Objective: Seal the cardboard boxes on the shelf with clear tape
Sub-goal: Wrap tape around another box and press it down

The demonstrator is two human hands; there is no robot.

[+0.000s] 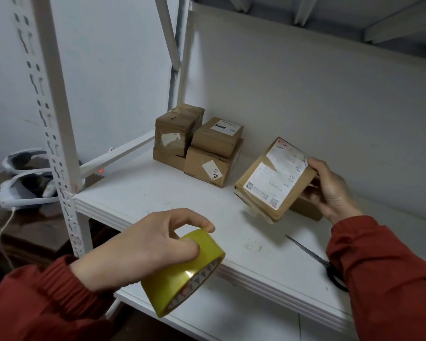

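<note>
While your left hand (pixel 143 244) gripped the tape roll (pixel 185 274), your right hand (pixel 330 190) held that labelled cardboard box (pixel 273 178) mid-right; looked light and stiff, so edges were fine.

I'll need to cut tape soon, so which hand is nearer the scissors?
Right. The right hand grips a labelled box just beyond the scissors, its sleeve over their handles; the left hand holds the tape roll farther left.

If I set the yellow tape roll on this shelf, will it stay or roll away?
On its rim the tape roll would probably roll: round, on a smooth flat shelf with an open front edge. On its flat side it should stay. The left hand grips it in the fingers, so it is likely light and rigid.
</note>
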